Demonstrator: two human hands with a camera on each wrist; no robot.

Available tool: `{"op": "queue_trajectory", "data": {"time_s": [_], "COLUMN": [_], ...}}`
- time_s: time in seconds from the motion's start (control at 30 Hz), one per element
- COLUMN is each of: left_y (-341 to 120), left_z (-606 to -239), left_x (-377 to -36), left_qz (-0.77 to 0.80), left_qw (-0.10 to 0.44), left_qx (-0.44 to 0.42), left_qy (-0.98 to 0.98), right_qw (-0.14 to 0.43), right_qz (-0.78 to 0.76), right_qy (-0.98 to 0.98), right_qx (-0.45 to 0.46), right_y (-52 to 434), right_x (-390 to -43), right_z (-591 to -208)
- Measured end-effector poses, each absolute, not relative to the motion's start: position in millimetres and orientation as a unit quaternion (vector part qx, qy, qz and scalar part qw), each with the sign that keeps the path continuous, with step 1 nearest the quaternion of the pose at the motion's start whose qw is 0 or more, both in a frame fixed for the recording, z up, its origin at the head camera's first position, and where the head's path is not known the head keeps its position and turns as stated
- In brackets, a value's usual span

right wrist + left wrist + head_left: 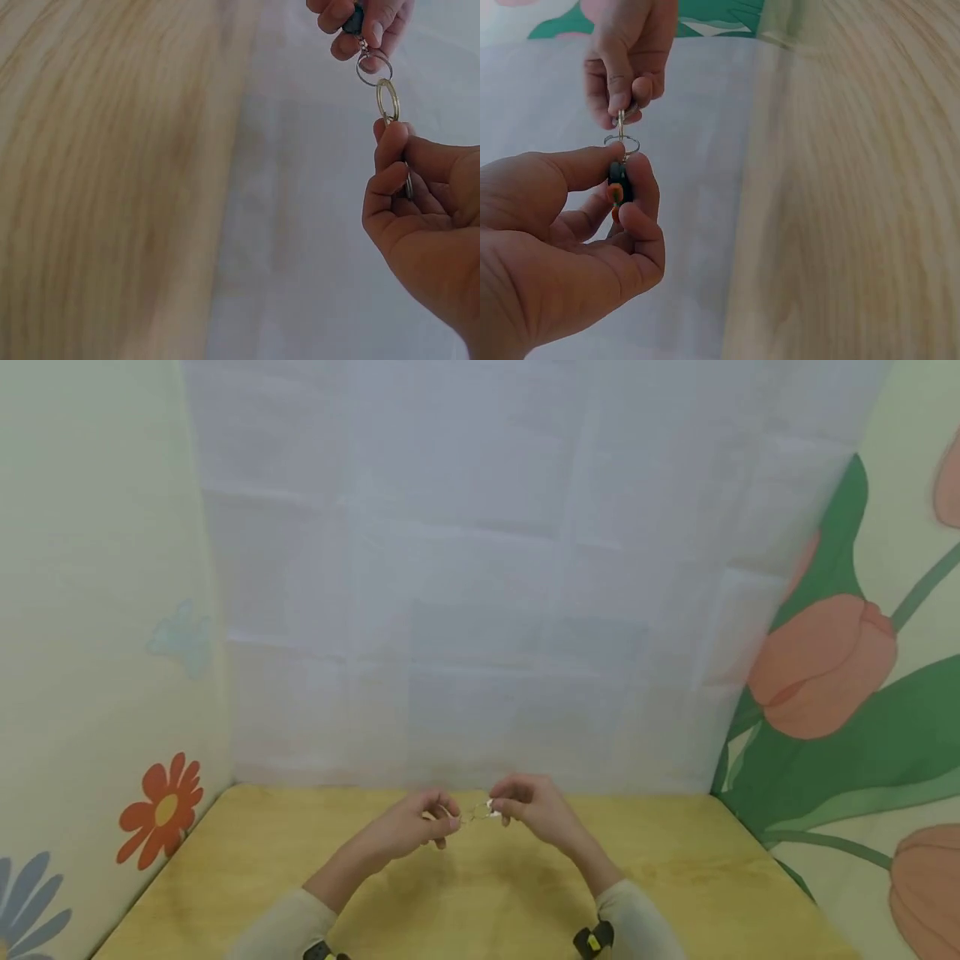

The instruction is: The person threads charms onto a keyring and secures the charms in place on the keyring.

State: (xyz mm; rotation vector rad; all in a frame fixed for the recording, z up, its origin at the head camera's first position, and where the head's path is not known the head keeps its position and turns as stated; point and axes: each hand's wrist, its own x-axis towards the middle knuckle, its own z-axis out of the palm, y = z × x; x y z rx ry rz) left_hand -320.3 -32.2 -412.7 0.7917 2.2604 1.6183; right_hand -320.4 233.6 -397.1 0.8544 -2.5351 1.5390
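My two hands meet above the far part of the wooden table [480, 893]. My left hand [420, 823] [622, 191] pinches a small dark charm with an orange spot [616, 187] between thumb and fingers; a thin silver ring [622, 142] [373, 67] hangs from it. My right hand [525, 807] [401, 180] pinches a second metal ring [387, 100] that meets the first ring. The rings show as a small glint [477, 812] between the hands in the head view.
A pale white cloth [480, 568] hangs behind the table. Cream walls with painted flowers stand at the left [161, 810] and right [825, 664]. Both forearms wear beige sleeves with black-and-yellow wrist straps [592, 939].
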Motion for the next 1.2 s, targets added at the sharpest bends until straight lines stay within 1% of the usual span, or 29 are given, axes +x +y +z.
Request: {"op": "queue_trajectory", "data": {"time_s": [0.13,0.23,0.33,0.53,0.63,0.77,0.83,0.97,1.07,1.13,1.2], "left_y": [-34,-35,-35,-34,-33,-34,-34,-39,-44,-48,-55], "left_z": [-429,-435,-439,-448,-452,-453,-454,-455,-453,-450,-446], "left_x": [-329,-332,-334,-338,-338,-334,-333,-331,-331,-333,-336], "left_qz": [0.552,0.546,0.518,0.445,0.429,0.429,0.432,0.435,0.418,0.399,0.374], "left_qw": [0.079,0.065,0.056,0.057,0.055,0.057,0.063,0.071,0.055,0.025,-0.022], "left_qx": [0.253,0.237,0.24,0.266,0.273,0.259,0.247,0.224,0.21,0.199,0.186], "left_qy": [0.791,0.801,0.819,0.853,0.859,0.863,0.865,0.869,0.882,0.895,0.908], "right_qw": [0.018,0.007,-0.002,-0.023,-0.046,-0.084,-0.094,-0.088,-0.077,-0.059,-0.025], "right_qz": [0.488,0.469,0.451,0.406,0.407,0.433,0.445,0.42,0.383,0.358,0.341], "right_qy": [-0.835,-0.85,-0.865,-0.892,-0.89,-0.876,-0.87,-0.884,-0.904,-0.916,-0.924], "right_qx": [0.253,0.239,0.22,0.198,0.2,0.193,0.189,0.185,0.176,0.172,0.169], "right_y": [237,237,238,240,240,237,235,232,234,239,245], "right_x": [-328,-329,-329,-325,-324,-320,-319,-318,-319,-321,-322], "right_z": [-412,-420,-424,-430,-434,-438,-439,-437,-430,-421,-411]}}
